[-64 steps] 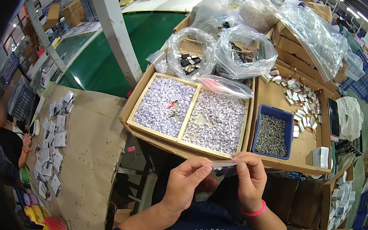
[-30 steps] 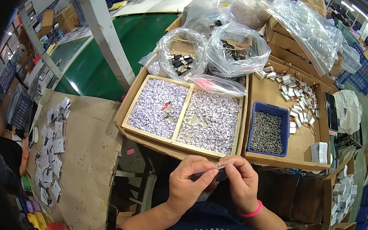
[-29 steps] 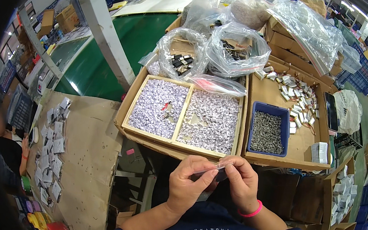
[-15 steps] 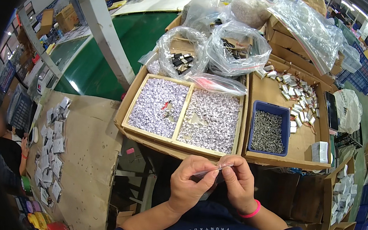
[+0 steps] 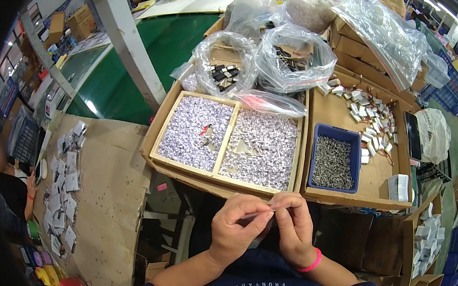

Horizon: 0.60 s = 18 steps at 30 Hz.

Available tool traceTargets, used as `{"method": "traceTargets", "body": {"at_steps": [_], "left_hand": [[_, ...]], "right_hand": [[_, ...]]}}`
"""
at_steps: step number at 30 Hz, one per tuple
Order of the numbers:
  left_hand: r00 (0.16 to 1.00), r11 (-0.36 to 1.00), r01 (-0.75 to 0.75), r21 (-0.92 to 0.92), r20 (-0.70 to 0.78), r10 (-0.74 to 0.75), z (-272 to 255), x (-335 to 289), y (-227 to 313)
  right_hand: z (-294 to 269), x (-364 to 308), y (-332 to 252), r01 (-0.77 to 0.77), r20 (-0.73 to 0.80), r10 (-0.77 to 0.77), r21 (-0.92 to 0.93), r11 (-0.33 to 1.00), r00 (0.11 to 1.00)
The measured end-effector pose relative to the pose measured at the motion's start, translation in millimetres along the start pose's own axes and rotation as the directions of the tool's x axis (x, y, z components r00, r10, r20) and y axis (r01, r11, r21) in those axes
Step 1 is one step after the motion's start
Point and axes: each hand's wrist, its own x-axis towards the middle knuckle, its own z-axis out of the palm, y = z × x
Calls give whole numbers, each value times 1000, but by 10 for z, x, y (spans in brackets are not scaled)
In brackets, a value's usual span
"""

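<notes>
Just in front of my chest, my left hand (image 5: 237, 223) and my right hand (image 5: 294, 225) meet, thumbs and fingertips pinched together. Between them is the edge of a small clear plastic bag (image 5: 261, 233), mostly covered by the fingers; whether anything lies inside I cannot make out. A pink band circles my right wrist. Beyond the hands, a wooden tray (image 5: 220, 142) split into two compartments holds heaps of small white pieces. To its right stands a blue bin (image 5: 359, 164) filled with small metallic parts.
Silver packs with wires (image 5: 375, 123) lie in a cardboard box (image 5: 374, 185) around the bin. Open plastic bags (image 5: 293, 77) stand behind the tray. White packets (image 5: 65, 181) lie on the cardboard-covered table (image 5: 112, 197) at left. A metal post (image 5: 126, 29) rises at far left. Other people sit at the left and far left.
My right fingertips have shifted slightly along the bag's edge, while both hands stay together. The far person's arms have moved. The scene has otherwise shifted only slightly.
</notes>
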Motion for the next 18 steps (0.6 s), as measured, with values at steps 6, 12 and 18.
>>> {"method": "traceTargets", "body": {"at_steps": [6, 12, 18], "left_hand": [[1000, 999, -29, 19, 2, 29, -27, 13, 8], [1000, 1000, -11, 19, 5, 11, -13, -5, -1], [999, 999, -38, 5, 20, 38, -18, -7, -26]], "right_hand": [[-50, -3, -1, -74, 38, 70, 111, 991, 997], [-45, -13, -13, -68, 58, 65, 59, 996, 996], [-51, 6, -22, -27, 66, 24, 55, 998, 998]]}}
